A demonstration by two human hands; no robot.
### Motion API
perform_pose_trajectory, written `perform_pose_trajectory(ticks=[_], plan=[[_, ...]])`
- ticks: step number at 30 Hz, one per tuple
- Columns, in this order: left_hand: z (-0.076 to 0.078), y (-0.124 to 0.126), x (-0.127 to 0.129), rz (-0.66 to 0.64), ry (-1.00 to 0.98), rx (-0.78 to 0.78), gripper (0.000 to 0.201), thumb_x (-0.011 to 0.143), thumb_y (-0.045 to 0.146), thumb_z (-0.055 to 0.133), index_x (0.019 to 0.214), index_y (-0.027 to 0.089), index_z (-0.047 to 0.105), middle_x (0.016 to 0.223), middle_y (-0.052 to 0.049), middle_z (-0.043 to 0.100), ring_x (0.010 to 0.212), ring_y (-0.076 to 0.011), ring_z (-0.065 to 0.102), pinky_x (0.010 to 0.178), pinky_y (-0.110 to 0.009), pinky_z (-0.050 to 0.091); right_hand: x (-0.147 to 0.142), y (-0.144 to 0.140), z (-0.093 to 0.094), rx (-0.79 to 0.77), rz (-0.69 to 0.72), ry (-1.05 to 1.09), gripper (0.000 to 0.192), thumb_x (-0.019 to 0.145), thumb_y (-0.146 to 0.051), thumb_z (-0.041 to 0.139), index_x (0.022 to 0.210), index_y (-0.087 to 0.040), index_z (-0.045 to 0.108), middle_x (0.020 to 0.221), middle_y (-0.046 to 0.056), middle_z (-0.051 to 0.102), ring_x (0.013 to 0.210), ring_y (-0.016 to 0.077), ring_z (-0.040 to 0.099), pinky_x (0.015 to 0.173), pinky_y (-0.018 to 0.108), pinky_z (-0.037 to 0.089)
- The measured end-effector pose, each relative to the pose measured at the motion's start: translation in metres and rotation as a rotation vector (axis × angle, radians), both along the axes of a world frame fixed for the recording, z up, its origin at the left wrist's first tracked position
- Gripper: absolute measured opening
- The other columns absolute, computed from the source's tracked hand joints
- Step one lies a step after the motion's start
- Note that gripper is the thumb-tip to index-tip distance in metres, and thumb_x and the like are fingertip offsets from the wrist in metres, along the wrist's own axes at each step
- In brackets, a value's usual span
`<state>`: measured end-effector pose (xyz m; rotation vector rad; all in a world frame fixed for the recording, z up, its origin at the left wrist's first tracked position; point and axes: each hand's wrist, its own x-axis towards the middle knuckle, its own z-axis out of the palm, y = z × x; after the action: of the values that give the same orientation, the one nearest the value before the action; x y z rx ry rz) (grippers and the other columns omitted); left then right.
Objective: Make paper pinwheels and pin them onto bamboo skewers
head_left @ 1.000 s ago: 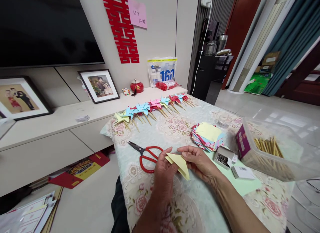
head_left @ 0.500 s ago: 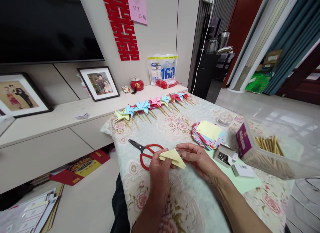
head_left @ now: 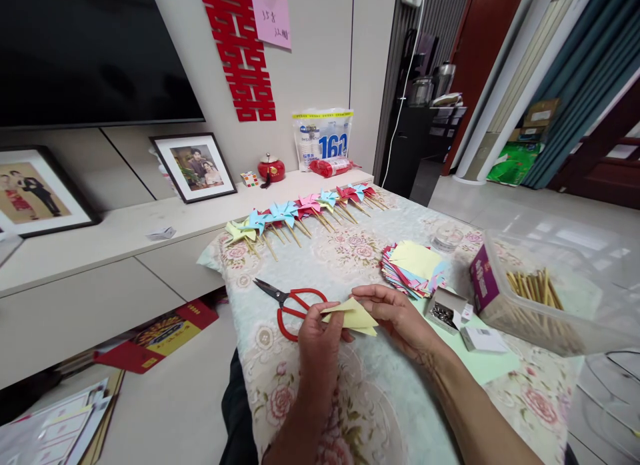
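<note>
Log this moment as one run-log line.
left hand: holds folded yellow paper | right hand: pinches same paper | red scissors: on table, beside left hand

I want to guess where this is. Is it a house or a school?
Most likely a house, in the living room. A big dark TV hangs on the wall, framed photos lean on the low cabinet, and a flowered tablecloth covers the table with paper pinwheels.

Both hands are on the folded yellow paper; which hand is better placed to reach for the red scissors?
Left, probably. The left hand holds the yellow paper right beside the red scissors, whose handles lie just by its fingers. The right hand is on the paper's far side, toward the paper stack.
</note>
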<state>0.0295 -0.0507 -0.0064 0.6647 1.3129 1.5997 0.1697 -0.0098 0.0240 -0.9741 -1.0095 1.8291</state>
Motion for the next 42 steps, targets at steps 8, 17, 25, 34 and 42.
perform_pose_trajectory(ticks=[8, 17, 25, 34, 42], plan=[[-0.003, -0.002, 0.001, -0.041, -0.053, 0.032, 0.023, 0.072, 0.035, 0.073, 0.079, 0.015, 0.065, 0.065, 0.001, 0.067, 0.043, -0.0104, 0.055, 0.044, -0.023, 0.045, -0.002, -0.001, 0.0, -0.002, 0.024, 0.024, 0.03, 0.062, -0.021, 0.081, 0.092, -0.016, 0.075, 0.085, 0.005, 0.076, 0.075, 0.0171, 0.067, 0.071, 0.027, 0.047], [-0.002, -0.001, 0.001, -0.101, -0.074, 0.038, 0.025, 0.071, 0.036, 0.075, 0.077, 0.014, 0.066, 0.065, 0.0, 0.068, 0.043, -0.0096, 0.053, 0.043, -0.022, 0.045, -0.004, 0.002, -0.001, 0.0, -0.013, -0.055, 0.028, 0.056, -0.015, 0.073, 0.084, -0.018, 0.071, 0.069, 0.0, 0.072, 0.063, 0.0156, 0.062, 0.062, 0.027, 0.043], [0.0, -0.002, 0.001, -0.105, -0.151, 0.021, 0.021, 0.075, 0.035, 0.071, 0.074, 0.015, 0.065, 0.062, 0.001, 0.066, 0.046, -0.0104, 0.051, 0.045, -0.023, 0.045, 0.001, 0.002, -0.003, 0.014, 0.006, -0.135, 0.027, 0.063, -0.03, 0.079, 0.084, -0.016, 0.072, 0.071, 0.001, 0.072, 0.063, 0.0149, 0.06, 0.061, 0.026, 0.04], [0.01, -0.004, 0.001, -0.141, -0.304, -0.018, 0.015, 0.069, 0.03, 0.073, 0.068, 0.017, 0.066, 0.063, -0.001, 0.065, 0.053, -0.0136, 0.053, 0.045, -0.024, 0.045, 0.002, 0.003, -0.006, 0.003, 0.036, -0.113, 0.032, 0.063, -0.034, 0.082, 0.088, -0.016, 0.072, 0.073, 0.002, 0.074, 0.065, 0.0159, 0.063, 0.064, 0.028, 0.043], [0.007, -0.002, 0.005, -0.242, -0.359, -0.042, 0.036, 0.054, 0.019, 0.084, 0.088, 0.016, 0.071, 0.073, -0.003, 0.074, 0.067, -0.02, 0.069, 0.061, -0.027, 0.052, 0.006, 0.007, -0.009, 0.01, -0.006, -0.128, 0.041, 0.061, -0.039, 0.085, 0.093, -0.015, 0.072, 0.073, 0.003, 0.074, 0.062, 0.015, 0.063, 0.062, 0.027, 0.044]])
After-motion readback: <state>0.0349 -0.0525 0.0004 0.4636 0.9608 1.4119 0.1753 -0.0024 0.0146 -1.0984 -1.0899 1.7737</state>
